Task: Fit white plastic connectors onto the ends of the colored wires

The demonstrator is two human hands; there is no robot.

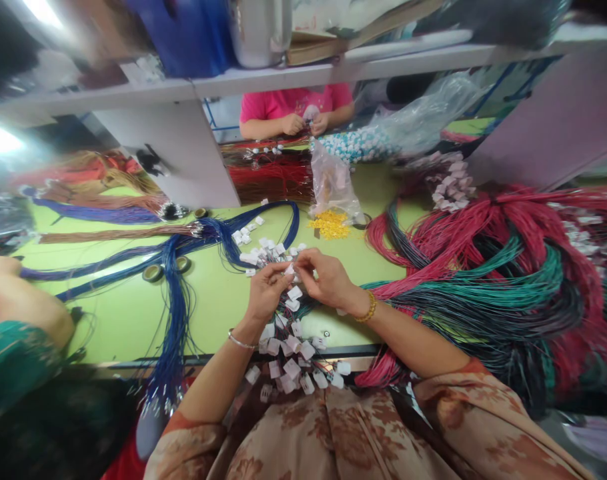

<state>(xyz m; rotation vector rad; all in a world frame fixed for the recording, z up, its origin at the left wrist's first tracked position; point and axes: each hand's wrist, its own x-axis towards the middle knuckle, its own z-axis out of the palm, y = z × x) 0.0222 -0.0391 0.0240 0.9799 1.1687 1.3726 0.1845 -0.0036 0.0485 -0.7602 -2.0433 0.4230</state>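
Note:
Over the green table (pixel 223 313), my left hand (pixel 267 287) pinches a small white connector (pixel 289 269). My right hand (pixel 326 277) is closed at the connector's other side, its fingertips together; what they grip is too small to make out. White connectors (pixel 288 353) on wires lie below my hands and hang over the table's front edge. More white connectors (pixel 268 252) are just beyond my fingers. A small heap of yellow pieces (pixel 331 225) lies behind my hands, by a clear plastic bag (pixel 333 183).
Blue wire bundles (pixel 173 287) and tape rolls (pixel 153 273) lie at left, near another person's arm (pixel 23 300). Red, green and black wires (pixel 483 280) pile up at right. A shelf (pixel 263 79) crosses above; beyond it sits a person in a pink shirt (pixel 296 103).

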